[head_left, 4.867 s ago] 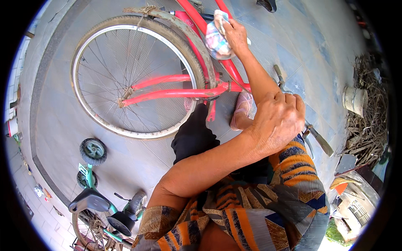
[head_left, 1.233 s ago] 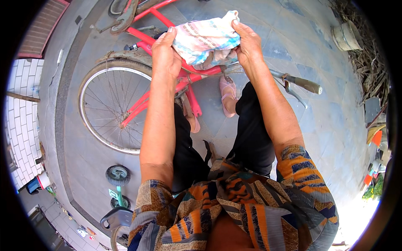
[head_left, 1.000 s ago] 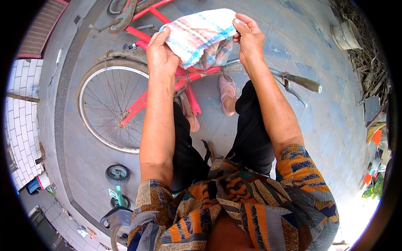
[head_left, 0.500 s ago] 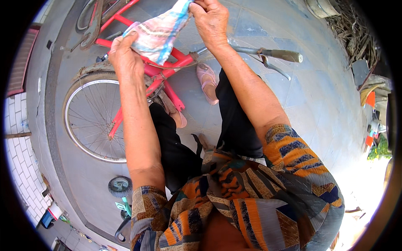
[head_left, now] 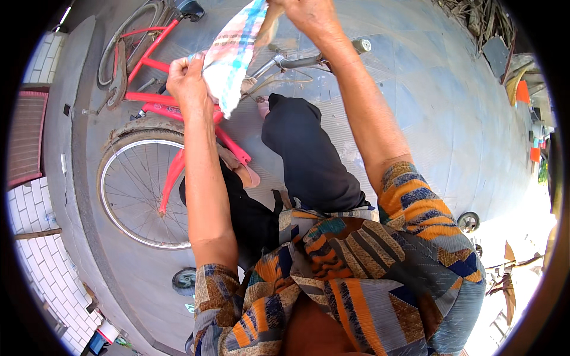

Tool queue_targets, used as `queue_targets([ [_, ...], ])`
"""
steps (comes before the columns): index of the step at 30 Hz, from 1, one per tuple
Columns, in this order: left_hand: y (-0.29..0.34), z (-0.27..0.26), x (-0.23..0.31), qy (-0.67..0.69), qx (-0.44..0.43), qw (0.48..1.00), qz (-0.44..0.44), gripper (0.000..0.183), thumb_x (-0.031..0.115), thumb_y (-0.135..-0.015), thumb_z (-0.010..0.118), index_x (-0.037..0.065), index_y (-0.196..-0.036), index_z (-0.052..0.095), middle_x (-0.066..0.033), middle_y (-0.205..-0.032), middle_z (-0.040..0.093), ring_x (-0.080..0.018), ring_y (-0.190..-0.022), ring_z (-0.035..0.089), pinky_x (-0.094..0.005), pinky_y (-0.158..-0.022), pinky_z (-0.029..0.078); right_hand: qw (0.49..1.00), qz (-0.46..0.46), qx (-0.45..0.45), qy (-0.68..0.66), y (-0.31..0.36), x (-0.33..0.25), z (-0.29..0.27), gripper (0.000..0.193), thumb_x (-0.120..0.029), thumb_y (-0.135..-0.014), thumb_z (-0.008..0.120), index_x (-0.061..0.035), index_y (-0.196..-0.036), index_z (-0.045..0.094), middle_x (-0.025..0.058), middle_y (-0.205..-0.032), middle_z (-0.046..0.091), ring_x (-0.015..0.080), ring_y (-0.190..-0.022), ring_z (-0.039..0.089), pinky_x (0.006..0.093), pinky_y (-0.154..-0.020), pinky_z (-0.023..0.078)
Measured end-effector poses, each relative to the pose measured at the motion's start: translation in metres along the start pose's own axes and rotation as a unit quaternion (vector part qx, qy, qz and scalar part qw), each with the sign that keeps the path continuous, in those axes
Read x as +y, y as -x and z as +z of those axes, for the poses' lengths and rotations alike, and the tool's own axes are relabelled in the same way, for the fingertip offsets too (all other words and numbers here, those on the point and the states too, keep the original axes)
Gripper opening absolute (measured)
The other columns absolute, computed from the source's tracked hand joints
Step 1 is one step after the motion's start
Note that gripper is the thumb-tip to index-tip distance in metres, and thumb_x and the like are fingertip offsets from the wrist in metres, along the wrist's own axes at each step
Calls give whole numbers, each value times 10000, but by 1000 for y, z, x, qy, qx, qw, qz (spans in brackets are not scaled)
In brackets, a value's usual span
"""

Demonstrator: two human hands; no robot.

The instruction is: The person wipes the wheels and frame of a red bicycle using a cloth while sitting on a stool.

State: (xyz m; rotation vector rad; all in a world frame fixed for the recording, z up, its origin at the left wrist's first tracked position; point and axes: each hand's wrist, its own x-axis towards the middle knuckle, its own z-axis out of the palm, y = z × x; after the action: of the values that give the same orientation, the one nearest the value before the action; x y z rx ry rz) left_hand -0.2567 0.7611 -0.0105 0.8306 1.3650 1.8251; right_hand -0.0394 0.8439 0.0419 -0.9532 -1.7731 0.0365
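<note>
A checked cloth (head_left: pixel 233 56) in pink, white and blue is stretched between my two hands above a red bicycle (head_left: pixel 155 66). My left hand (head_left: pixel 190 83) pinches its left edge. At the upper edge of the view, my right hand (head_left: pixel 312 19) grips the cloth's other end, its fingertips partly cut off. Below the cloth, the bicycle's silver handlebar (head_left: pixel 294 62) reaches right to a dark grip. The spoked wheel (head_left: pixel 105 193) stands left of my left forearm, and the cloth and arm cover part of the frame.
My legs in black trousers (head_left: pixel 306 139) are close beside the bicycle. A small dark wheel (head_left: pixel 184 280) lies at the lower left, another (head_left: pixel 468 222) at the right. A low kerb (head_left: pixel 83 219) and white brick wall (head_left: pixel 56 273) run along the left. Dry sticks (head_left: pixel 475 21) are piled at upper right.
My view has shifted. The cloth now hangs steeper, and both hands sit further right in the picture. My right leg has come forward and hides most of that foot.
</note>
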Motion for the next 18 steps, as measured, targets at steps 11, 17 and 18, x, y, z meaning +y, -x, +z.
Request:
queue_targets([
  [11, 45, 152, 16, 3, -197, 980, 38, 185, -15, -751, 709, 20, -675, 543, 40, -634, 497, -40, -584, 425, -212, -494, 350, 935, 264, 103, -215, 21, 69, -146, 67, -43, -834, 603, -10, -884, 635, 0, -792, 630, 73, -728, 561, 226, -675, 468],
  [17, -8, 182, 66, -29, -214, 969, 116, 108, 47, -789, 721, -11, -796, 630, -14, -703, 604, -69, -592, 526, -218, -521, 431, 955, 159, 130, -215, -31, 80, -150, 78, -37, -840, 606, -15, -908, 637, -8, -807, 621, 64, -766, 551, 216, -694, 458],
  [18, -17, 186, 87, -102, -203, 966, 122, 82, 30, -804, 650, 15, -876, 615, -33, -756, 600, -83, -671, 532, -248, -582, 437, 960, 128, 145, -203, -44, 78, -150, 75, -39, -843, 604, -15, -907, 635, -9, -807, 619, 64, -764, 548, 215, -694, 458],
])
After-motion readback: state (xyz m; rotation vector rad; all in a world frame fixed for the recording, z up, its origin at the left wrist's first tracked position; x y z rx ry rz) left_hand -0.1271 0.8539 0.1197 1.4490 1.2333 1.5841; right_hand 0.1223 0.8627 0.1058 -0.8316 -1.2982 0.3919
